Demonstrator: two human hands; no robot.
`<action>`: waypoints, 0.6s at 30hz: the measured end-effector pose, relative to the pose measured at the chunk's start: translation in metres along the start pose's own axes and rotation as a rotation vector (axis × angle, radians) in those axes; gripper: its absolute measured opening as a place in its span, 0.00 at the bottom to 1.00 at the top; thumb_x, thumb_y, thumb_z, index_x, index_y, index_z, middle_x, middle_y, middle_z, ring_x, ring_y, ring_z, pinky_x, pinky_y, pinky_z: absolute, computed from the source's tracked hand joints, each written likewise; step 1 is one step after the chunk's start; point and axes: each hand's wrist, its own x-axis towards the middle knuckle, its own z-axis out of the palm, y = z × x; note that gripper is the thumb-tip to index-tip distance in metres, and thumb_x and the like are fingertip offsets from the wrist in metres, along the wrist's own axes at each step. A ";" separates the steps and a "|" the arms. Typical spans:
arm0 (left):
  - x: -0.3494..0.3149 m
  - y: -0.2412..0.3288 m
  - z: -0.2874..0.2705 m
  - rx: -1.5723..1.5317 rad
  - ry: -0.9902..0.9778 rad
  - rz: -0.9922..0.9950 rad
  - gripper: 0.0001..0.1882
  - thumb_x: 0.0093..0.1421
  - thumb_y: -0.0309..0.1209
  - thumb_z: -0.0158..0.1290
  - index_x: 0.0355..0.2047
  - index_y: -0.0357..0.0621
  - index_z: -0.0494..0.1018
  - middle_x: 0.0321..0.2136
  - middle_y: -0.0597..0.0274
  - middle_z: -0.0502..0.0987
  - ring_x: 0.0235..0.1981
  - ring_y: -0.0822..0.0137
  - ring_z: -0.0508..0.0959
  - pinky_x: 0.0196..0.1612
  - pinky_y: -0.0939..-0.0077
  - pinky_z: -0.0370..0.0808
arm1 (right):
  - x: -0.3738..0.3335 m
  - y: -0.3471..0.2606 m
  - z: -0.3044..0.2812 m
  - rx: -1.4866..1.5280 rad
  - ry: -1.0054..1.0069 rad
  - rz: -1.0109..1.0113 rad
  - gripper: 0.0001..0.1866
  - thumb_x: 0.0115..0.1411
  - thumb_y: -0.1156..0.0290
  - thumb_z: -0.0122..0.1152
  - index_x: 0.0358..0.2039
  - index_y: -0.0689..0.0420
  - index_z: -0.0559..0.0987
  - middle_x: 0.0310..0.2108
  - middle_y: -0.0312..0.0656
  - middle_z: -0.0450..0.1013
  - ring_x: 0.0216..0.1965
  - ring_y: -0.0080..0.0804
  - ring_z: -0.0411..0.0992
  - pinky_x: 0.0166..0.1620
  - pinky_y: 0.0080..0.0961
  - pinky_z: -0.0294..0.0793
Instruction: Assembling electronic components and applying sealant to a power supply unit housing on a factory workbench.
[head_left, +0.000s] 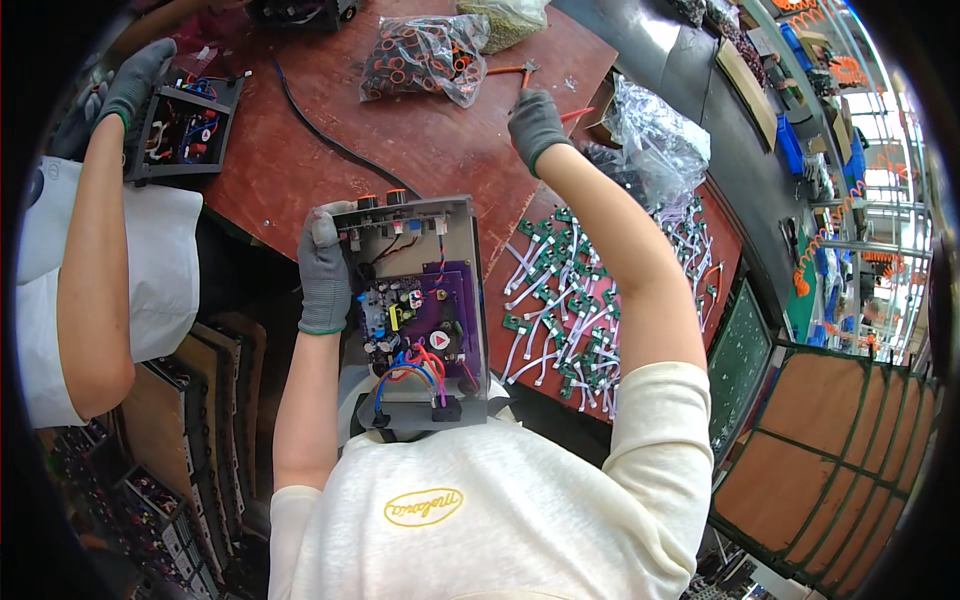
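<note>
My left hand (325,270), in a grey glove, grips the left side of an open grey metal chassis (475,300) tilted against my lap. Inside it is a purple circuit board (455,345) with red, blue and pink wires; two black knobs with orange rings stand on its far edge. Far to the right, my gloved right hand (538,127) is closed at the orange-handled pliers (524,72) on the table. A red pointed piece (577,114) sticks out beside that hand; whether it belongs to the same tool I cannot tell.
Small green boards with white cables (560,290) cover the table's right part. Plastic bags, one with orange-ringed black parts (425,62), lie at the back. On the left, a co-worker's gloved hand (140,80) touches another chassis (185,130). A black cable (320,125) crosses the red table.
</note>
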 end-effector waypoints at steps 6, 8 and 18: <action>-0.007 0.007 -0.019 0.081 0.019 0.081 0.26 0.64 0.54 0.43 0.41 0.40 0.71 0.35 0.66 0.75 0.30 0.79 0.69 0.34 0.83 0.67 | 0.009 -0.022 0.028 -0.049 -0.177 -0.101 0.12 0.49 0.71 0.56 0.35 0.50 0.83 0.36 0.35 0.74 0.41 0.35 0.67 0.39 0.33 0.62; -0.011 0.011 -0.031 0.073 0.084 0.079 0.28 0.63 0.55 0.43 0.42 0.40 0.69 0.37 0.62 0.74 0.39 0.71 0.74 0.45 0.75 0.72 | 0.003 -0.027 0.026 -0.161 -0.126 -0.087 0.13 0.48 0.71 0.57 0.36 0.50 0.83 0.38 0.35 0.73 0.42 0.35 0.67 0.40 0.34 0.61; -0.011 0.013 -0.045 0.120 0.145 0.063 0.31 0.61 0.59 0.43 0.44 0.40 0.67 0.37 0.58 0.74 0.37 0.65 0.77 0.41 0.67 0.78 | 0.021 -0.094 -0.064 0.939 0.177 -0.106 0.14 0.50 0.61 0.59 0.35 0.55 0.80 0.40 0.45 0.75 0.46 0.41 0.70 0.44 0.36 0.69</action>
